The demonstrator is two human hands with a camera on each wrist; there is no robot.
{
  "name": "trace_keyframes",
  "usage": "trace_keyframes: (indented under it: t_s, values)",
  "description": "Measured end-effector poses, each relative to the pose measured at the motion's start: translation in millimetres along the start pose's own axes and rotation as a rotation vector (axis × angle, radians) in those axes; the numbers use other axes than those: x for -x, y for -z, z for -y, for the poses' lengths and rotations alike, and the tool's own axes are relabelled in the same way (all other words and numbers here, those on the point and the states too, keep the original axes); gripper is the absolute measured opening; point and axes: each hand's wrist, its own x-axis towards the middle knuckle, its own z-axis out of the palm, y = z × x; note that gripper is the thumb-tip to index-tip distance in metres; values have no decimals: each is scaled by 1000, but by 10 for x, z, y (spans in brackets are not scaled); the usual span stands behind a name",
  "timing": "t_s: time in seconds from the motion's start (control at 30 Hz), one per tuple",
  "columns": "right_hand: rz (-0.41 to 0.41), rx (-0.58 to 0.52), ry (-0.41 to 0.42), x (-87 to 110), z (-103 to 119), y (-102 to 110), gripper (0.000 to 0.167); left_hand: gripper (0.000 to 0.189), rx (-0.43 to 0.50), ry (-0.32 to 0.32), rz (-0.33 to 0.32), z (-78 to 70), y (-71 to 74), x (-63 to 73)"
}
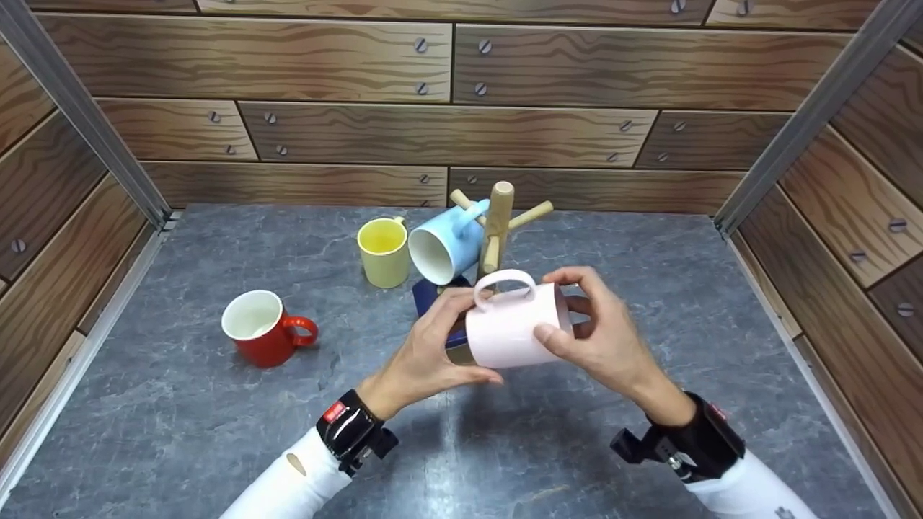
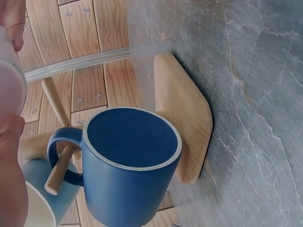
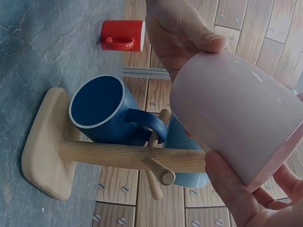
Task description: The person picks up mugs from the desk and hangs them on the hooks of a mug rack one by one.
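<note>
Both hands hold a pale pink mug [image 1: 515, 328] on its side above the table, its handle uppermost. My left hand [image 1: 425, 346] holds the closed-looking base end, thumb below and fingers above. My right hand [image 1: 606, 339] grips the rim end, thumb on the outer wall and other fingers at the opening. Just beyond stands a wooden mug tree [image 1: 502, 205] with several pegs. A dark blue mug [image 2: 132, 184] hangs by its handle from one peg, mostly hidden by the left hand in the head view. A light blue mug [image 1: 447, 245] hangs tilted on another.
A yellow mug [image 1: 384, 252] stands upright left of the mug tree. Farther left and nearer stands a red mug [image 1: 263, 328], its handle turned right. Wood-patterned walls [image 1: 346, 61] enclose the grey marbled table [image 1: 173, 418] at the back and sides.
</note>
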Motion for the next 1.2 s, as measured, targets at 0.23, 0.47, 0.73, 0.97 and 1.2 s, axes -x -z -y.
trace_keyframes:
  t_s: [0.23,0.47,0.73,0.97,1.2]
  values:
    - [-7,-5,24,-59,12,-29,54,98,-7,35,-19,-6,32,10]
    - [-13,-21,1,-127,31,-49,54,94,8,45,-52,6,64,-10]
    - [-19,-31,-16,-201,1,-88,53,92,27,68,-73,46,68,11]
    - [-9,-33,-19,-215,-42,-107,53,90,-23,63,-74,77,59,45]
    - [-3,-14,-41,-233,-65,-123,53,87,-96,55,-120,99,56,69]
